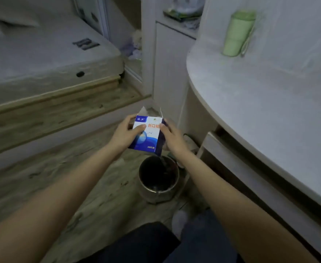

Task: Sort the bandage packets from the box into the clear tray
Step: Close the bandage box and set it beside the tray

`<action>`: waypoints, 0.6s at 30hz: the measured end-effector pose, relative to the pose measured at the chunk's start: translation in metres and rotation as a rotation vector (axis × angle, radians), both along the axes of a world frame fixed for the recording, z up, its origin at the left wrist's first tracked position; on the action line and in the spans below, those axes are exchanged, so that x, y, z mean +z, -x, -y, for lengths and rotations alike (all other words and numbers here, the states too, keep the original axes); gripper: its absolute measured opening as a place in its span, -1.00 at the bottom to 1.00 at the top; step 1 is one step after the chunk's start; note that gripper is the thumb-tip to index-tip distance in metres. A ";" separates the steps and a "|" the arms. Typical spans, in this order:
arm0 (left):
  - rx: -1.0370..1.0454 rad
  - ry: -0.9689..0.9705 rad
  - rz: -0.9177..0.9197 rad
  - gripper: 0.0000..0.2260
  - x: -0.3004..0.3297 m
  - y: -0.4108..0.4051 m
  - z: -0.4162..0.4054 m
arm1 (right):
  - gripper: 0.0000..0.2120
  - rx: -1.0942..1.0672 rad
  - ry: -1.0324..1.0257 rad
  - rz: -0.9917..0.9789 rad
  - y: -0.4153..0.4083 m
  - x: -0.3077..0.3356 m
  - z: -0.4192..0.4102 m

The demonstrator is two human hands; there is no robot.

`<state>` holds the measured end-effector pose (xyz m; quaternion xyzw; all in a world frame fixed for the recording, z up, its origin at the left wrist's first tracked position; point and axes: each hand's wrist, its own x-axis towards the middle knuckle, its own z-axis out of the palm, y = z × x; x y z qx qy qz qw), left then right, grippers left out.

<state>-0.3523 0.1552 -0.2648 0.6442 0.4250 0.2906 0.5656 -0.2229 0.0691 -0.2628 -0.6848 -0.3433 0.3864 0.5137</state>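
A blue and white bandage box (149, 137) with orange lettering is held in the air above the floor, its far end flaps standing open. My left hand (124, 132) grips its left side, thumb on the printed face. My right hand (172, 134) grips its right side, thumb near the lettering. No bandage packets show; the box's inside is hidden. No clear tray is in view.
A dark metal bin (158, 180) stands on the wooden floor right under the box. A white rounded tabletop (260, 95) fills the right, with a green cup (237, 33) on it. A mattress on a wooden platform (47, 59) lies at left. My knees (155, 243) are below.
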 end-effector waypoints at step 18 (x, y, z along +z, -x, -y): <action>-0.066 0.442 -0.400 -0.60 -0.255 -0.085 -0.047 | -0.58 -0.051 0.617 -0.022 -0.083 -0.262 -0.063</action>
